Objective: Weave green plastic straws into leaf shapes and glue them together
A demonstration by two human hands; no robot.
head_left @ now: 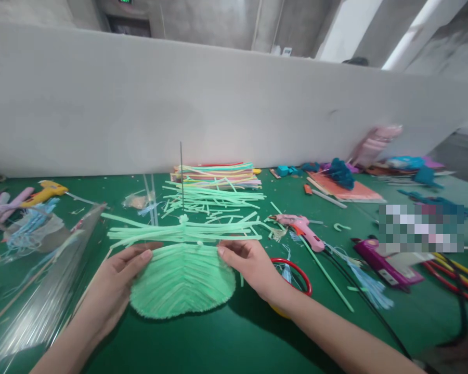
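Left hand (119, 278) and right hand (249, 265) hold green leaf piece (183, 280).

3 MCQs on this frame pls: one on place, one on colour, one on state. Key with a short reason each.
1. Where does the pink glue gun lie?
A. right of the green leaf-shaped piece
B. left of it
C. on top of it

2. What colour is the leaf-shaped piece?
A. red
B. light green
C. blue

3. How do the hands meet the piece?
A. both hang clear of it
B. only the left touches it
C. left hand and right hand each hold an upper edge

Key:
1 A, the gun lies on the green table to the right, past the right hand.
2 B, its woven strips are pale mint green.
3 C, the fingers of each hand rest on the piece's top corners.
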